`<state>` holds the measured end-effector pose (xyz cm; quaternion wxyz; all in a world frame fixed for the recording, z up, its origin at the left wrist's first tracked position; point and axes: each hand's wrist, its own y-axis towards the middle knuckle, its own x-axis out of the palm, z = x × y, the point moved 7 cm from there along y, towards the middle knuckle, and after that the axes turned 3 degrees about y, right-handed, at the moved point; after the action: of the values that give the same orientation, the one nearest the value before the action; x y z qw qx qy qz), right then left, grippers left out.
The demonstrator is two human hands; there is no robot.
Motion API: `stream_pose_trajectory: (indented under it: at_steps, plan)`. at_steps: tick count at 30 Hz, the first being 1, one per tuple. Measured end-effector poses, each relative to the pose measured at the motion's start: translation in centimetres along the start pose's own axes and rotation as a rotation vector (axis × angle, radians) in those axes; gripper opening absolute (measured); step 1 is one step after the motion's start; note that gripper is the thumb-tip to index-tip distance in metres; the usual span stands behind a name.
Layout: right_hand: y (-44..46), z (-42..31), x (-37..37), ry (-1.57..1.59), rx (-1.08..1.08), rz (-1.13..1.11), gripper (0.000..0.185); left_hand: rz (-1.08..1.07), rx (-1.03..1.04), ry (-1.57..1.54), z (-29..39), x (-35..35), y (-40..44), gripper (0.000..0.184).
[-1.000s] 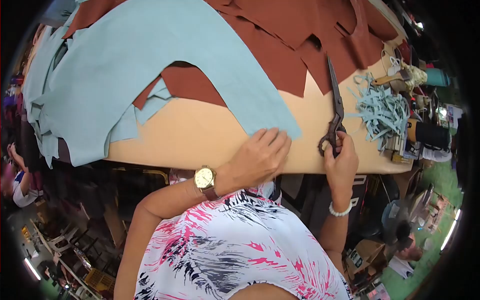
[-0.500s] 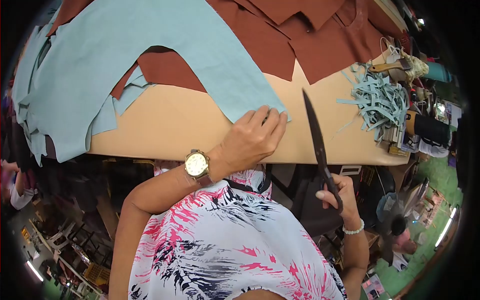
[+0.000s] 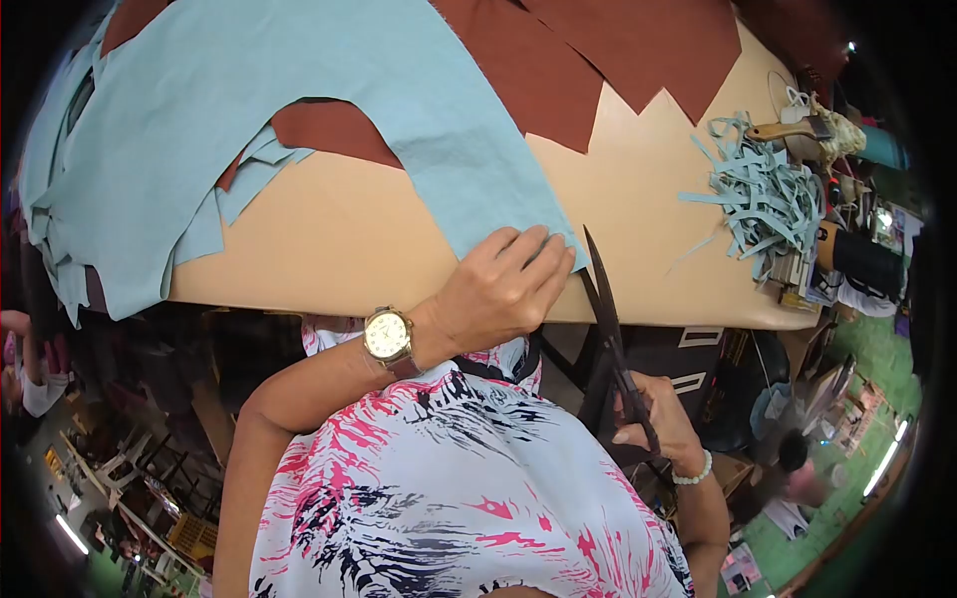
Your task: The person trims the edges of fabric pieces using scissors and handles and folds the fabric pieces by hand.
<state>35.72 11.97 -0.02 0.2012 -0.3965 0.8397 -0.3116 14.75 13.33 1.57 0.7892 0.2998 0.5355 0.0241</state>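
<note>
My left hand [image 3: 503, 284] is closed on the lower corner of a light blue leather-like piece [image 3: 469, 149] that stretches across the table toward the left. In my right hand [image 3: 653, 419] is a pair of dark scissors [image 3: 608, 324], fingers through the handles. The blades are parted and point up and away from me. Their tips lie beside the corner of the blue piece, just right of my left fingers. Brown pieces [image 3: 538, 75] of similar material lie behind and partly under the blue one.
A tan table [image 3: 339, 239] carries the material. On its right sit a heap of thin blue offcuts [image 3: 763, 194], a wooden-handled brush [image 3: 793, 130] and a black-and-tan item [image 3: 857, 257]. More blue pieces [image 3: 55, 209] hang at the left edge. A person's arm [image 3: 30, 364] shows at far left.
The scissors have moved left to the blue corner, and their blades have parted. My left hand has shifted slightly toward me with the blue piece. Brown pieces at the back have shifted.
</note>
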Motion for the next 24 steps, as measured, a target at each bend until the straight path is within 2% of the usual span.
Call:
stream_pose_trajectory:
  at_steps: [21, 24]
  plan:
    - [0.9, -1.2, -0.2, -0.093, 0.012, 0.027, 0.049, 0.057, 0.037, 0.005, 0.4, -0.3, -0.2, 0.025]
    - [0.8, -0.8, -0.2, -0.078, 0.011, 0.038, 0.048, 0.109, 0.068, -0.006, 0.5, -0.6, 0.0, 0.018]
